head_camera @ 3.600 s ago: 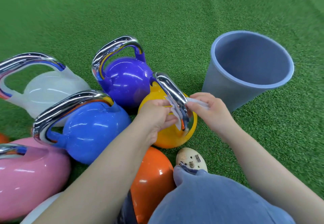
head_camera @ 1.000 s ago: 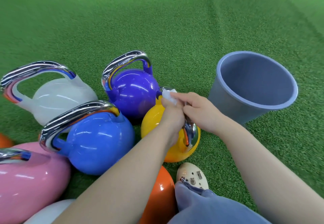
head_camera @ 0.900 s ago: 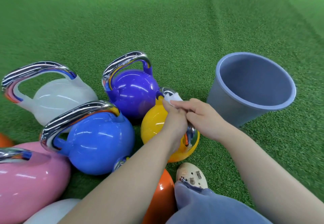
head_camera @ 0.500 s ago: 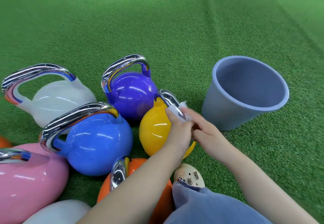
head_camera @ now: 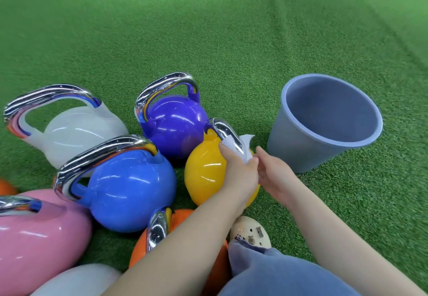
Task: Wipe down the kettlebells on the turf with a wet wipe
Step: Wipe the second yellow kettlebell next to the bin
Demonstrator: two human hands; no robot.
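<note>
A yellow kettlebell point(head_camera: 205, 173) with a chrome handle point(head_camera: 224, 131) stands on the green turf point(head_camera: 208, 41). My left hand point(head_camera: 239, 173) presses a white wet wipe point(head_camera: 246, 147) against that handle, fingers wrapped around it. My right hand point(head_camera: 274, 174) hovers just right of the wipe with its fingers apart, holding nothing. Around the yellow one sit a purple kettlebell point(head_camera: 173, 126), a blue kettlebell point(head_camera: 129, 191), a white kettlebell point(head_camera: 78, 133), a pink kettlebell point(head_camera: 34, 244) and an orange kettlebell point(head_camera: 185, 249) partly hidden under my left forearm.
A grey-blue plastic bin point(head_camera: 298, 149) stands open and empty on the turf, right of the yellow kettlebell. My shoe point(head_camera: 250, 235) and trouser leg point(head_camera: 278, 275) are at the bottom. Another white rounded shape point(head_camera: 76, 281) shows at the bottom left.
Both hands slid down the yellow kettlebell's handle from its top. My right hand has let go of the wipe and opened; the left still holds it on the handle.
</note>
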